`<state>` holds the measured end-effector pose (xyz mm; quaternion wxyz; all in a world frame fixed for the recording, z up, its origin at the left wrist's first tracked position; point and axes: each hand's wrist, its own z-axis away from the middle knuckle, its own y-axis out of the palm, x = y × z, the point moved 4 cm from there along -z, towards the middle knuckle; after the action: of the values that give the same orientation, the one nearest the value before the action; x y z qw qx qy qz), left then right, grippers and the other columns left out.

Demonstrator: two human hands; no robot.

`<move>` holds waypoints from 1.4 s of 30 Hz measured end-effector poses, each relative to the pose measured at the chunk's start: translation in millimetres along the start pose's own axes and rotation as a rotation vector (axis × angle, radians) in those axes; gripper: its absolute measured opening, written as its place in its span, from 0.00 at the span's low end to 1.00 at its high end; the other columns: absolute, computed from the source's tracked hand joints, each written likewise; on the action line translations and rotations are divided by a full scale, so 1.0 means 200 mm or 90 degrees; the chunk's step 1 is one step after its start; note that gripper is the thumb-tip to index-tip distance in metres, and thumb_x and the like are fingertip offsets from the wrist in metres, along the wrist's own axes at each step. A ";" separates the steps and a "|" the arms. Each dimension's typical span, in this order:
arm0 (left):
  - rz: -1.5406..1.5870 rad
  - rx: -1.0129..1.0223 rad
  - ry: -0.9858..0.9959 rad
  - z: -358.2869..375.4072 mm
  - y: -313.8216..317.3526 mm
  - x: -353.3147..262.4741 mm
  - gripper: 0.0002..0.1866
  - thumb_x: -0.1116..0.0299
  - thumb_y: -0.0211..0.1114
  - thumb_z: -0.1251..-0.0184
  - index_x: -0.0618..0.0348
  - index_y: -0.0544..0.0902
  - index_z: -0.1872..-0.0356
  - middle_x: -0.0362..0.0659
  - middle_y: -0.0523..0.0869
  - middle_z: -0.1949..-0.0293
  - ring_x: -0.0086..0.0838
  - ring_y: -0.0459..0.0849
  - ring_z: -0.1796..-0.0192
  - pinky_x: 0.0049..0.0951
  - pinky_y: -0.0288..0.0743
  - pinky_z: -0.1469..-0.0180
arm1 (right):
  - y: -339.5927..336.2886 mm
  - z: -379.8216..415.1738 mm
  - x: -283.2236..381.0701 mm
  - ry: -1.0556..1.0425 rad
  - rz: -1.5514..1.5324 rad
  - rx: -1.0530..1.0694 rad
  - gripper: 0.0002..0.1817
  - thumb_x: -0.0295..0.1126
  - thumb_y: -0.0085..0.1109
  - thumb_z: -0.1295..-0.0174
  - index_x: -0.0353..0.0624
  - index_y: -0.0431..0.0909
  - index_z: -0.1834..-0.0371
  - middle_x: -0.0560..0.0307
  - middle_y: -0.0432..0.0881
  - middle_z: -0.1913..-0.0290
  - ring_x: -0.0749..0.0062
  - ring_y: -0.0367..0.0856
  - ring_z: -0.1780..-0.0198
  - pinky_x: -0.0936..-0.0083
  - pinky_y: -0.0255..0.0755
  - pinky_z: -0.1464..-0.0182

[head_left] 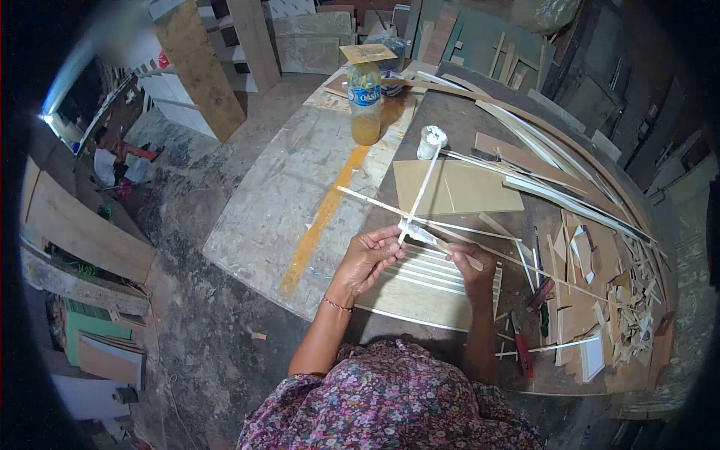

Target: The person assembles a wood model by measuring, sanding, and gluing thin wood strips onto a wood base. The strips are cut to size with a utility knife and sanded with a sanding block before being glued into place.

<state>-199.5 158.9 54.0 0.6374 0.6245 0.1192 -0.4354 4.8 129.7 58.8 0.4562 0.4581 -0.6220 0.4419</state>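
My left hand (367,259) is closed in a pinch on a thin wooden strip (425,184), which slants up and away over the table. In my right hand (474,264) is a flat brush (439,244) with a pale wooden handle. White paste coats its bristles, which meet the strip close to my left fingertips. Below both hands lies a light panel (409,306) with several parallel white strips on it. A white-smeared jar (433,142) of white paste stands past the strip's far end. Another long thin strip (375,201) crosses the table behind my hands.
A bottle (365,112) of yellowish liquid, topped by a flat board piece, stands at the back. A brown board (465,187) lies ahead. Wood offcuts (630,307) and a red-handled tool (523,352) are at the right. A person (112,157) sits far left.
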 end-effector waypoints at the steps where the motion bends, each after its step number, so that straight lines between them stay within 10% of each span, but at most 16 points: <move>1: 0.003 0.012 -0.001 0.00 0.00 0.00 0.19 0.80 0.60 0.47 0.69 0.72 0.52 0.46 0.81 0.68 0.22 0.80 0.70 0.13 0.76 0.70 | 0.00 0.01 0.01 0.007 0.008 0.011 0.07 0.25 0.56 0.54 0.40 0.80 0.70 0.56 0.81 0.70 0.73 0.78 0.63 0.76 0.68 0.55; 8: 0.043 0.069 -0.007 -0.03 0.04 0.02 0.19 0.80 0.60 0.47 0.68 0.72 0.52 0.45 0.81 0.67 0.22 0.80 0.68 0.14 0.76 0.68 | -0.04 0.05 0.19 -0.021 -0.005 0.044 0.07 0.25 0.56 0.54 0.39 0.80 0.71 0.53 0.81 0.70 0.71 0.79 0.65 0.73 0.70 0.58; 11: 0.036 0.092 -0.003 -0.03 0.06 0.02 0.19 0.80 0.61 0.48 0.67 0.72 0.52 0.45 0.81 0.68 0.22 0.80 0.69 0.13 0.75 0.70 | -0.08 0.05 0.08 -0.018 -0.303 0.027 0.06 0.30 0.55 0.47 0.39 0.77 0.72 0.56 0.79 0.67 0.72 0.77 0.69 0.68 0.72 0.62; 20: -0.027 0.115 0.054 -0.04 0.09 0.01 0.19 0.80 0.62 0.49 0.63 0.73 0.53 0.44 0.81 0.69 0.21 0.80 0.71 0.14 0.73 0.72 | -0.02 0.02 -0.08 0.143 -0.579 -0.145 0.08 0.33 0.55 0.44 0.41 0.72 0.68 0.56 0.75 0.69 0.77 0.67 0.81 0.83 0.60 0.82; 32: -0.072 0.069 0.123 -0.01 0.10 -0.04 0.20 0.82 0.62 0.51 0.64 0.74 0.53 0.46 0.80 0.72 0.23 0.79 0.72 0.16 0.72 0.74 | -0.03 -0.01 -0.19 0.148 -0.524 -0.098 0.12 0.31 0.58 0.48 0.42 0.69 0.61 0.55 0.73 0.66 0.72 0.68 0.76 0.75 0.62 0.75; 35: -0.093 0.053 0.133 -0.01 0.11 -0.05 0.20 0.82 0.62 0.52 0.65 0.74 0.53 0.46 0.80 0.72 0.24 0.79 0.73 0.17 0.72 0.74 | -0.05 0.00 -0.19 0.178 -0.675 -0.256 0.09 0.31 0.56 0.46 0.41 0.71 0.64 0.55 0.74 0.65 0.70 0.71 0.73 0.74 0.64 0.72; 42: -0.142 0.032 0.098 0.01 0.12 -0.05 0.20 0.82 0.63 0.52 0.67 0.73 0.54 0.47 0.81 0.72 0.23 0.79 0.73 0.16 0.71 0.74 | -0.01 0.00 0.04 -0.055 -0.400 -0.030 0.04 0.26 0.53 0.46 0.37 0.75 0.69 0.55 0.77 0.72 0.70 0.75 0.71 0.73 0.68 0.64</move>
<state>-189.4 157.3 78.8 0.5578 0.6549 0.2256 -0.4572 4.6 127.9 66.4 0.5540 0.6353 -0.4791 0.2449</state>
